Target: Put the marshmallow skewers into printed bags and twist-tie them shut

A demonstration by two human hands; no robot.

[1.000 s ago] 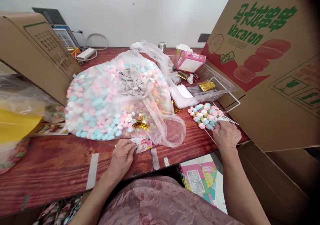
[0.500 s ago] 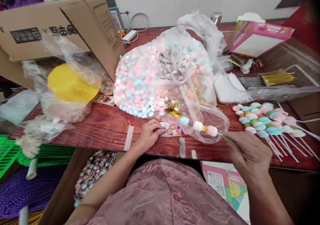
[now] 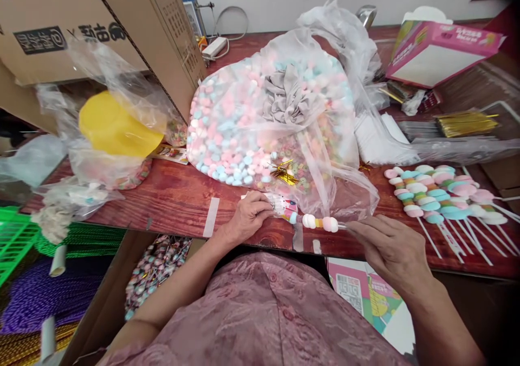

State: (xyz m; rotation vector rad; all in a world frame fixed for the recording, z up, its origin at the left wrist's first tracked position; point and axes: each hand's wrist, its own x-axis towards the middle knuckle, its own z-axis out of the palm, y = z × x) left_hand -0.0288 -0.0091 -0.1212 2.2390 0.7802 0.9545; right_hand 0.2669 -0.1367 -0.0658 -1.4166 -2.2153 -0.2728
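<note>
Candy skewer (image 3: 320, 223) is pinched by the right hand (image 3: 390, 247) at lower center, its tip poked toward the small printed bag (image 3: 282, 208) pinched by the left hand (image 3: 247, 217).

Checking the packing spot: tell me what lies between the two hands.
Head view: the candy skewer, held by the right hand, and a small printed wrapper at the left hand.

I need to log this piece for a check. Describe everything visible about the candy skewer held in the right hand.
The candy skewer is a thin white stick threaded with soft-looking pastel pieces: blue at the tip, then white, a small orange-yellow one, then pink. It lies nearly level just above the red wooden table at its near edge. The right hand pinches the bare stick end; the blue tip meets the small printed sleeve held by the left hand.
</note>
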